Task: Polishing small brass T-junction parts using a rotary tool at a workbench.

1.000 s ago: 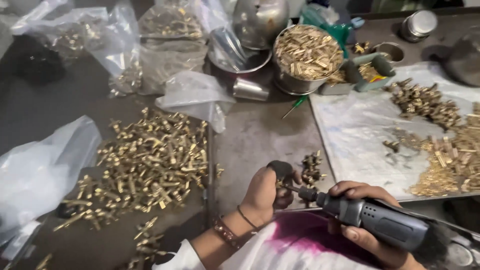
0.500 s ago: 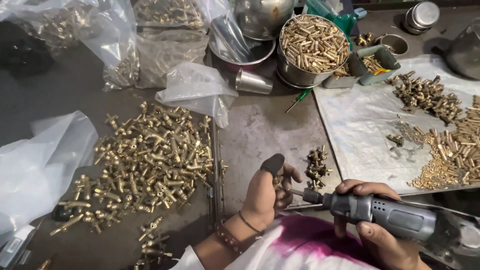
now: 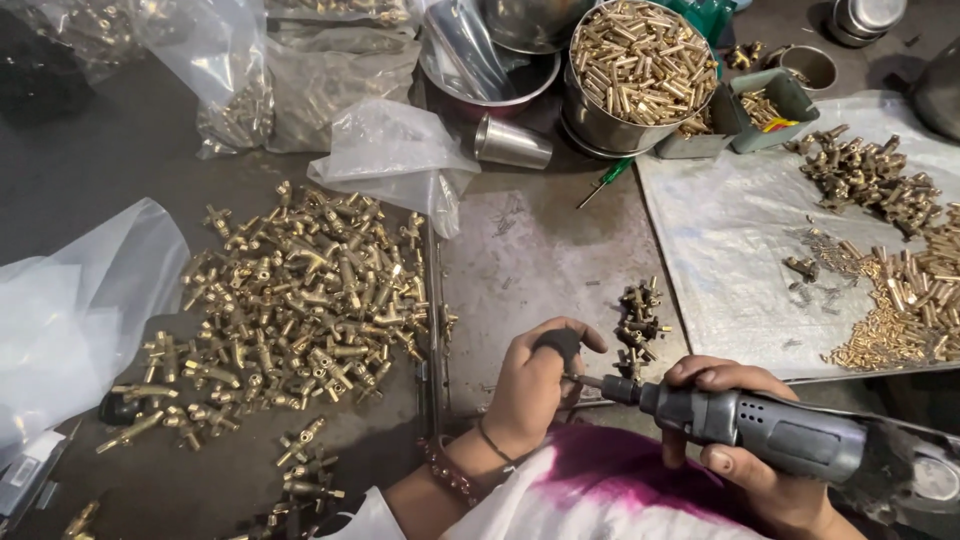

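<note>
Right hand wrapped around a grey rotary tool, tip against a small part hidden in the closed left hand, low centre of the metal table, big pile of brass fittings to the left

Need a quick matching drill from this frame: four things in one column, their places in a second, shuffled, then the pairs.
Things:
1. grey rotary tool
2. steel cup
3. green screwdriver
4. large pile of brass fittings

Places:
A. lying on its side beside the clear bag
B. on the dark surface left of the metal plate
C. in the right hand
D. just below the steel pot of brass pins

Pairs: 1-C, 2-A, 3-D, 4-B
</note>
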